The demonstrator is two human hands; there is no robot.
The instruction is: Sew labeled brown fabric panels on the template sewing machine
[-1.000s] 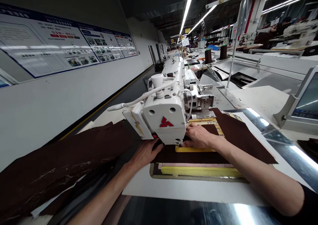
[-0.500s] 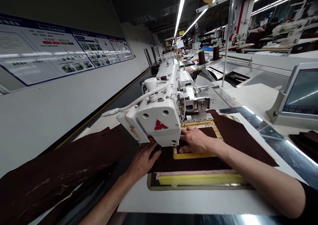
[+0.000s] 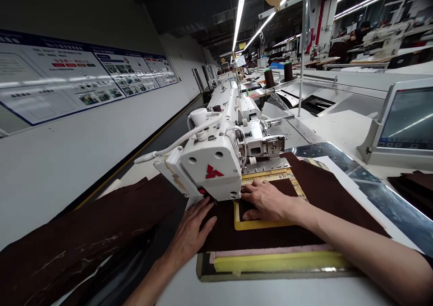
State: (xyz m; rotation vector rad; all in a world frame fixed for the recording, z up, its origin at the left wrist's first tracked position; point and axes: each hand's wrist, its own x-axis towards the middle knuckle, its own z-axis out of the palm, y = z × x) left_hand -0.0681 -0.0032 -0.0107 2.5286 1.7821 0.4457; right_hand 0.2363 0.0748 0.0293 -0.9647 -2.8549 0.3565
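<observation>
Dark brown fabric [image 3: 223,234] lies flat under the head of a white sewing machine [image 3: 211,168]. A yellow-edged rectangular frame [image 3: 264,225] rests on the fabric, by the machine's clamp plate [image 3: 267,165]. My right hand [image 3: 265,202] presses down inside the frame, fingers stretched forward and partly curved, the tips close to the machine head. My left hand [image 3: 194,227] lies flat at the fabric's left edge with its thumb apart; its fingertips reach beside the machine head. The needle is hidden behind the head.
A template with a yellow strip [image 3: 274,262] lies in front of the fabric. Brown cut pieces [image 3: 84,225] hang at the left. A control screen [image 3: 406,121] and more brown pieces [image 3: 411,191] are at the right. Thread cones [image 3: 269,78] stand behind.
The fabric, frame and yellow-strip template have slid a little toward me relative to the machine. Both hands keep their contact, and the camera view has shifted slightly.
</observation>
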